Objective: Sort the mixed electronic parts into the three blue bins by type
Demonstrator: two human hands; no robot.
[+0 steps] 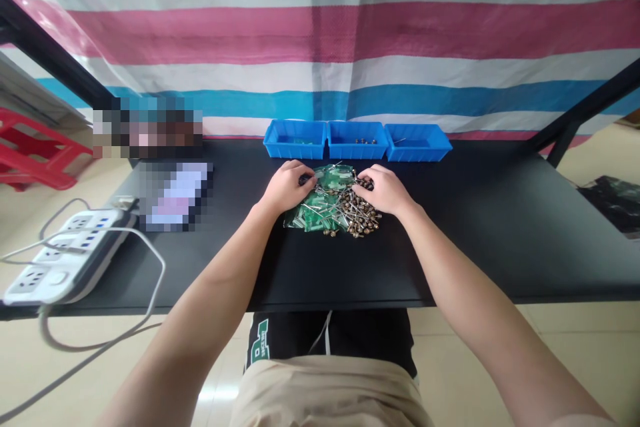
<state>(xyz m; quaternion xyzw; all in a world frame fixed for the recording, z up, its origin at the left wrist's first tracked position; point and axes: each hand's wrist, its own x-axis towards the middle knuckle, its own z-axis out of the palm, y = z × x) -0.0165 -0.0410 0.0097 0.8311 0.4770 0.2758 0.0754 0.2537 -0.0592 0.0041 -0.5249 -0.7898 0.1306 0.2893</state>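
Observation:
A heap of small parts (333, 208) lies in the middle of the black table (500, 240): green pieces, thin metal pins and small brown round pieces. My left hand (286, 185) rests on the heap's left side with its fingers curled down into the green pieces. My right hand (383, 189) rests on the right side, fingers curled over the brown pieces. What the fingertips pinch, if anything, is hidden.
Three blue bins (356, 140) stand in a row behind the heap; the middle one holds a few brown pieces. A white power strip (60, 260) with cables sits at the table's left edge. A red stool (30, 153) stands far left. A striped tarp hangs behind.

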